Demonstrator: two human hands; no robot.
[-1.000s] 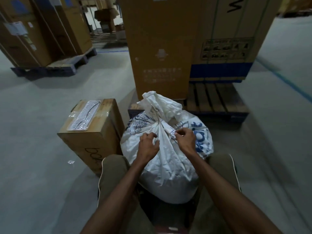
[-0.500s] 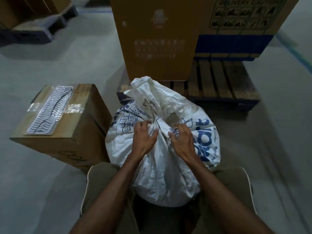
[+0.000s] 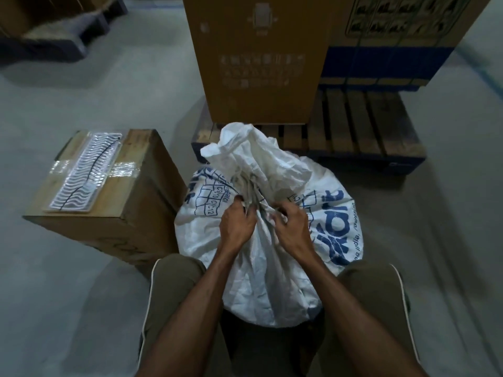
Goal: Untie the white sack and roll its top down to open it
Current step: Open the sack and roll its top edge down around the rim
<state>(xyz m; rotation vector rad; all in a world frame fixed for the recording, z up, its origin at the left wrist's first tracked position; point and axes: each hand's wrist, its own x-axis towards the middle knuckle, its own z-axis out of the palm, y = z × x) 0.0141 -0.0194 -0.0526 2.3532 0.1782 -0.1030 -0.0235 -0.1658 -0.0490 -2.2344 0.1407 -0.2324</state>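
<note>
head view: white sack (image 3: 261, 268) on floor between knees, neck bunched. left hand (image 3: 236, 230) and right hand (image 3: 292, 232) pinch neck folds. taped carton (image 3: 109, 197) close left, pallet (image 3: 353, 131) with tall box (image 3: 258, 58) just behind. bare floor (image 3: 449, 213) right.

taped carton (image 3: 109, 197) – left | tall cartons (image 3: 261, 58) on pallet (image 3: 353, 131) – ahead
</note>
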